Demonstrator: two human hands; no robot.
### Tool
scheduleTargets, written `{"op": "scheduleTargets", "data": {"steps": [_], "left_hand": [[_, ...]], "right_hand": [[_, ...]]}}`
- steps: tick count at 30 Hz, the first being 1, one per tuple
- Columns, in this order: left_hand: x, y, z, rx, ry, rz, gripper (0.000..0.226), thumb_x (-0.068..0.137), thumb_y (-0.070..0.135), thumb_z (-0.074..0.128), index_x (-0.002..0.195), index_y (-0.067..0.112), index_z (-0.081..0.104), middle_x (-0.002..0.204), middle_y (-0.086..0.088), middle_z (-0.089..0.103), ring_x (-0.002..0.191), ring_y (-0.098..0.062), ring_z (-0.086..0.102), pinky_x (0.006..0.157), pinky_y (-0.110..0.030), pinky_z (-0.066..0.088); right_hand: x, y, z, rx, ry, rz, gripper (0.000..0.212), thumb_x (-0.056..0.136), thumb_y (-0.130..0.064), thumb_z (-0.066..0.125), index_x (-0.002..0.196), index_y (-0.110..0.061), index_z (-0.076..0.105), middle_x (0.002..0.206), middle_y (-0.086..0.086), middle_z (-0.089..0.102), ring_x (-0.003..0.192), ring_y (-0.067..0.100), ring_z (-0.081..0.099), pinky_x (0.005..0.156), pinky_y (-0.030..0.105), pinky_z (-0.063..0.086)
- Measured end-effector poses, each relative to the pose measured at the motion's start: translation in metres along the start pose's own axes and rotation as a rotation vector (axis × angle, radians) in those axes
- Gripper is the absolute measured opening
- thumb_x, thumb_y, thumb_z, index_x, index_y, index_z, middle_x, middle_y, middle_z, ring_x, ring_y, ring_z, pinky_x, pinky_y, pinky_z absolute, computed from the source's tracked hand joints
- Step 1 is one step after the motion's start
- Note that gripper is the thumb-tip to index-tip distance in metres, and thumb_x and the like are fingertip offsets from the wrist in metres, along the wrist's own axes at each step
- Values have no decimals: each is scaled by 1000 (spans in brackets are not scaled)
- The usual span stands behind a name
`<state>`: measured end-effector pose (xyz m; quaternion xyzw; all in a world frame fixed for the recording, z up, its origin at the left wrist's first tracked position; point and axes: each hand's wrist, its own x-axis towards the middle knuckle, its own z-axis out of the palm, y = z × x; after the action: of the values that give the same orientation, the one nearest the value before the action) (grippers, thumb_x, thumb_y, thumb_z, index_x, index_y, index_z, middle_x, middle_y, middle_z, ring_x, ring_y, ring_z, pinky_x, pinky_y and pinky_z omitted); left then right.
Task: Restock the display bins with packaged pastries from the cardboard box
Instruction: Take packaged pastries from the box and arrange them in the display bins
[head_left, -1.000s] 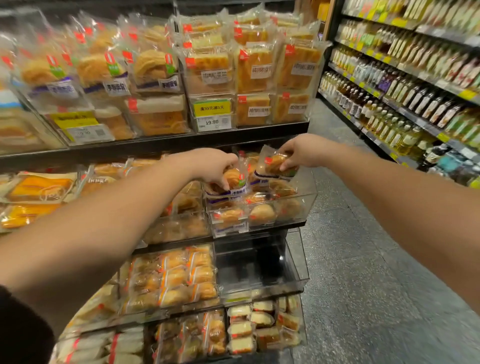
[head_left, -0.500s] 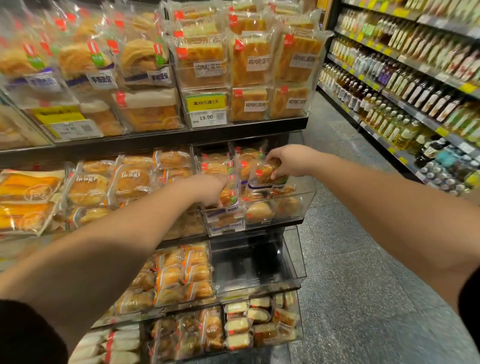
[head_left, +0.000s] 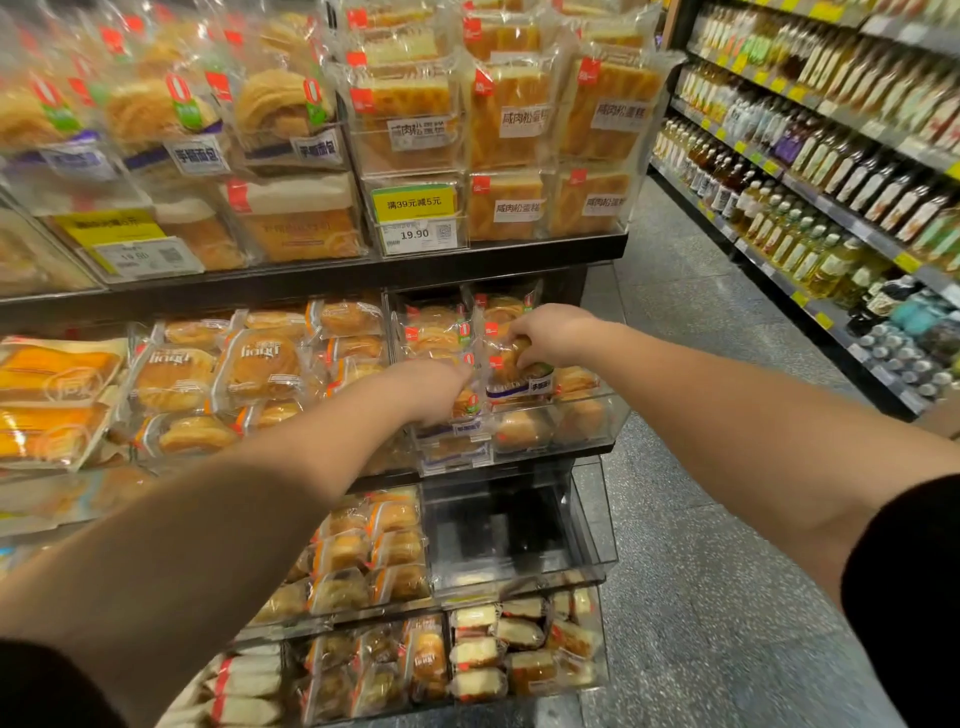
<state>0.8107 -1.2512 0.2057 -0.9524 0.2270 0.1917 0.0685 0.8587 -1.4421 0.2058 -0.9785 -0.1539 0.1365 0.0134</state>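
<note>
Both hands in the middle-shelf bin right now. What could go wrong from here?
1. The clear bin looks nearly full; the pastry pack the right hand grips may sit high and slide off the front.
2. The left hand presses among tightly packed packs; soft pastries could get squashed.
3. The bin below looks unstocked, so the fill may end up uneven.

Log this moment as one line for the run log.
step: placing pastries | left hand: holding pastry pack in clear bin | right hand: gripping second pack over same bin | bin below: nearly bare
</note>
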Motion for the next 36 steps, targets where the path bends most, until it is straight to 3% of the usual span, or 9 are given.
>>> {"op": "scheduleTargets", "data": {"steps": [3,6,8,11,16,21,26,30,36], "left_hand": [[5,3,-1,12,-16,-12,65,90,-5,53,149,16,35,131,-7,57,99,-19,55,77,-28,48],[8,2,0,-19,-91,-28,74,91,-1,52,156,19,23,152,-11,38,131,-29,46,102,-38,47],[7,-3,-2,-57,-129,-33,69,94,11,53,156,19,22,156,-12,30,139,-32,38,111,-42,39],[1,-8,-5,-115,-50,-46,70,93,24,58,154,13,25,154,-11,30,140,-30,34,111,-39,37],[-4,-9,3,-130,126,-51,52,94,17,60,142,14,42,142,-9,50,126,-25,50,99,-34,45],[-10,-10,9,-132,217,-46,44,91,20,62,133,19,51,128,-3,58,114,-20,55,97,-35,50],[-19,-12,9,-132,265,-48,62,90,29,63,147,19,40,143,-3,49,133,-22,42,112,-39,38],[-37,-16,5,-254,388,-47,57,92,30,61,145,22,44,142,-1,50,133,-19,41,111,-38,37],[-96,-40,6,-622,518,-112,44,94,36,62,135,22,55,135,4,53,124,-14,50,100,-31,42]], "right_hand": [[6,-3,2,-13,-11,-20,51,93,-34,67,141,-23,52,133,3,59,118,25,56,83,31,46],[8,-2,9,16,-7,-34,51,93,-32,67,141,-23,51,132,3,59,117,25,57,83,31,46],[7,0,11,47,15,-41,50,94,-29,66,142,-24,51,134,3,59,119,25,56,86,32,45],[7,5,15,79,59,-55,49,94,-27,66,141,-25,52,135,1,58,121,23,56,95,35,48],[1,9,30,147,121,-66,50,94,-24,65,142,-28,51,143,-1,52,127,23,52,103,39,47],[-5,14,31,162,186,-27,67,93,-34,67,152,-30,35,154,-3,41,142,25,36,118,44,28],[-14,18,13,164,147,40,75,90,-37,71,153,-26,33,158,-1,36,143,23,36,117,43,33],[-32,14,-4,246,234,101,65,92,-33,70,149,-22,41,152,1,43,133,23,47,109,39,43],[-71,-45,-26,488,371,95,53,97,-34,60,147,-21,45,149,0,47,133,18,48,106,31,40]]}}
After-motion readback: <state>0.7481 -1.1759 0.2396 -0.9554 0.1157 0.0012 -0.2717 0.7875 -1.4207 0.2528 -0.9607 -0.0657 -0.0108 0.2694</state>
